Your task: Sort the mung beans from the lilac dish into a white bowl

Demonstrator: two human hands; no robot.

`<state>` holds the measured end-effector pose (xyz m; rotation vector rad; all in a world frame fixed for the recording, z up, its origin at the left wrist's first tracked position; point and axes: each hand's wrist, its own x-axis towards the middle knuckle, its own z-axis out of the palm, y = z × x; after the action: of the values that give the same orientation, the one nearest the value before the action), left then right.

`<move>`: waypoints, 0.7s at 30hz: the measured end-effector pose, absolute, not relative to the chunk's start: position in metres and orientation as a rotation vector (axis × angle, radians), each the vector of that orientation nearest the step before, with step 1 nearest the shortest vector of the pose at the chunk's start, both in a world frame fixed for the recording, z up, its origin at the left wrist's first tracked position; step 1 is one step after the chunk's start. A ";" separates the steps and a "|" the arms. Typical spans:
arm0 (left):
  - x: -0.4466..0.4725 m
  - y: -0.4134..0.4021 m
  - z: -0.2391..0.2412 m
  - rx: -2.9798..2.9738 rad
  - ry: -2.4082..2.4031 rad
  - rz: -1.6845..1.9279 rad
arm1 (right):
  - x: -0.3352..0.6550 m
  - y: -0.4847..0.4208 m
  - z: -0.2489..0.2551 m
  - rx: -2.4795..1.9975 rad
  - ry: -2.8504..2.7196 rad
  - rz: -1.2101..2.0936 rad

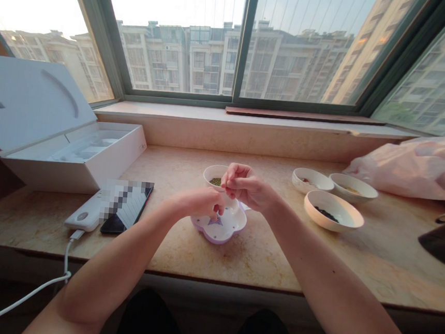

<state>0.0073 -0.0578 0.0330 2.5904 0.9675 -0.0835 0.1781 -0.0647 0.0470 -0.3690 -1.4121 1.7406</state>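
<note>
- Well, we take the green grains (pixel 215 182) in the small white bowl (pixel 211 174) as the thing in hand: they look tiny, hard and light, apt to slip and scatter, so a pinch between fingertip and thumb seems the surest hold. The bowl itself is best taken by its rim.
- The flower-shaped dish (pixel 222 229), white with a lilac edge, sits just below our hands; it looks light and probably plastic, so we would hold it by its scalloped rim.
- Our right hand (pixel 248 187) hangs just beside the bowl, its fingers (pixel 230 174) pressed together against the thumb in a tight pinch; any grain between them would be too small to tell.
- Our left hand (pixel 199 202) hovers over the dish, near the right hand but apart from it, its fingers (pixel 219 200) curled in; we cannot tell whether they close on anything.
- The grains lie just left of the right fingertips, a little beyond the left hand.
- On the marble worktop (pixel 245 262) to the right sit a bowl of reddish bits (pixel 312 181), a bowl of yellowish grains (pixel 353 189) and a bowl of dark grains (pixel 333 210), with a pale plastic bag (pixel 413 168) beyond them. To the left are an open white box (pixel 62 132), a white power bank (pixel 84 212) and a phone (pixel 127 208).
</note>
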 end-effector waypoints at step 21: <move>0.012 -0.067 0.031 2.653 0.970 -0.048 | 0.180 -0.073 0.056 -0.258 -1.322 1.802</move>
<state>0.0121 -0.0672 0.0314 2.6531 0.9699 -0.0476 0.1798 -0.0729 0.0559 -0.2585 -1.3216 1.8021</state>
